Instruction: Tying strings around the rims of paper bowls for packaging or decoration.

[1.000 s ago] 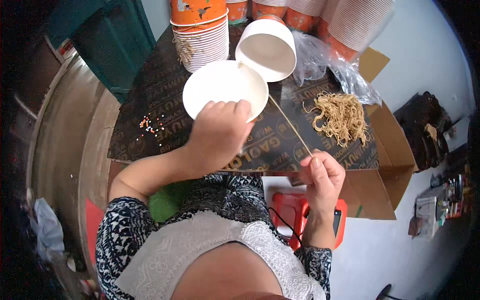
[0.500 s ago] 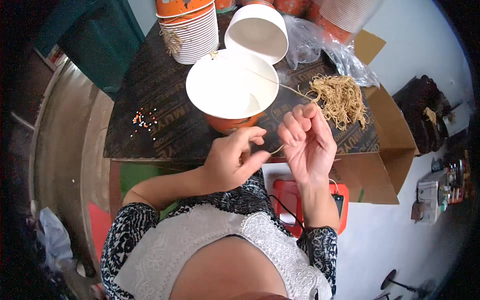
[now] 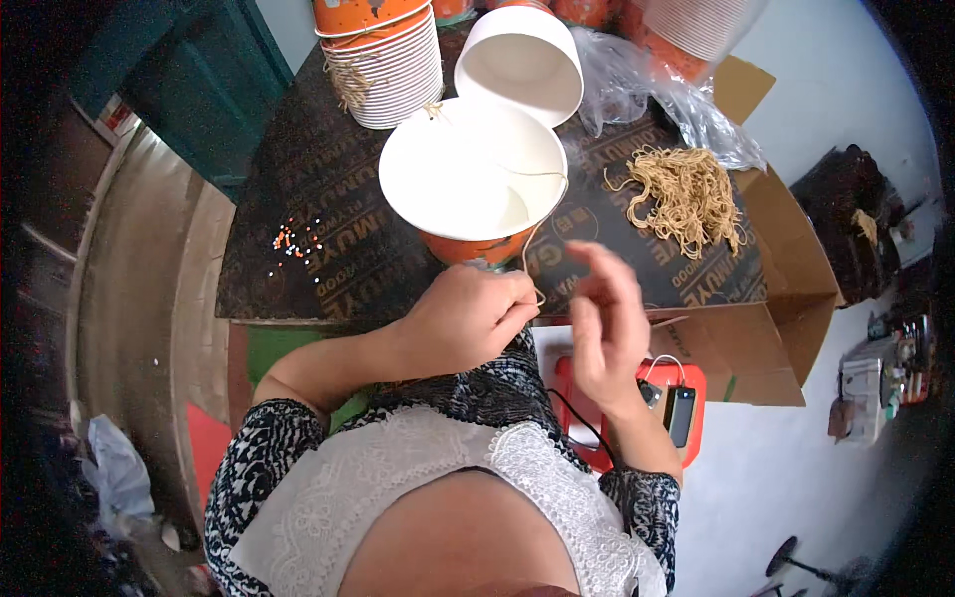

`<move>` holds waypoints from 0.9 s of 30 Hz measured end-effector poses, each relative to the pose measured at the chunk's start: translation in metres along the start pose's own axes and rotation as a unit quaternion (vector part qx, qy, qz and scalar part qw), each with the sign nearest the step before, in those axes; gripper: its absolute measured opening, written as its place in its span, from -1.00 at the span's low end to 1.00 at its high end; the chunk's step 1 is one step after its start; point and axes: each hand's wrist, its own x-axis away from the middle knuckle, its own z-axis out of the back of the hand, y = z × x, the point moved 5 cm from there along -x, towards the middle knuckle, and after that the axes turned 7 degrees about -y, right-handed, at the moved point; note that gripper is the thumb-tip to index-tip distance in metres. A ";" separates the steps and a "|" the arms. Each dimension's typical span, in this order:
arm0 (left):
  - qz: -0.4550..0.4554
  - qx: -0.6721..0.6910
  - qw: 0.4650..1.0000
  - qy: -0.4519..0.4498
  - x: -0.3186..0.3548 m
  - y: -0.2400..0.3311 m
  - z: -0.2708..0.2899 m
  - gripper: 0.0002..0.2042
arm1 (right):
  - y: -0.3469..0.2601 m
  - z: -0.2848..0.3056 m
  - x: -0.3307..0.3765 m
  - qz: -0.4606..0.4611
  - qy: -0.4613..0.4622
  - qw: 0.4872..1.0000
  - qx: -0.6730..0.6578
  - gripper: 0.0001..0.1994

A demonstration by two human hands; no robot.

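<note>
My left hand (image 3: 468,310) is closed at the near table edge, thumb and forefinger pinching a tan string (image 3: 529,261). From the pinch the string runs up over the right rim of a white-lined orange paper tub (image 3: 400,204) and lies across its inside. A few string ends show at the tub's upper left rim. My right hand (image 3: 609,328) is a little to the right, its thumb and fingers apart, slightly blurred, with nothing visible in it. Beyond it lies a loose heap of tan strings (image 3: 686,199).
A second tub (image 3: 522,65) leans tipped behind the first. Stacked tubs (image 3: 388,80) stand back left; clear plastic bags (image 3: 647,90) lie back right. Small orange and white beads (image 3: 293,239) are scattered at left. A cardboard box (image 3: 766,348) adjoins the table's right side.
My right hand has let go of the string and opened, moving slightly down. The string, stretched toward the right hand before, now hangs slack over the tub's rim. My left hand has closed on it.
</note>
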 end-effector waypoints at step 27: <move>-0.015 -0.126 0.980 0.156 -0.019 0.014 0.092 -0.94 | 0.015 -0.019 -0.026 0.017 0.042 0.997 0.067 -0.85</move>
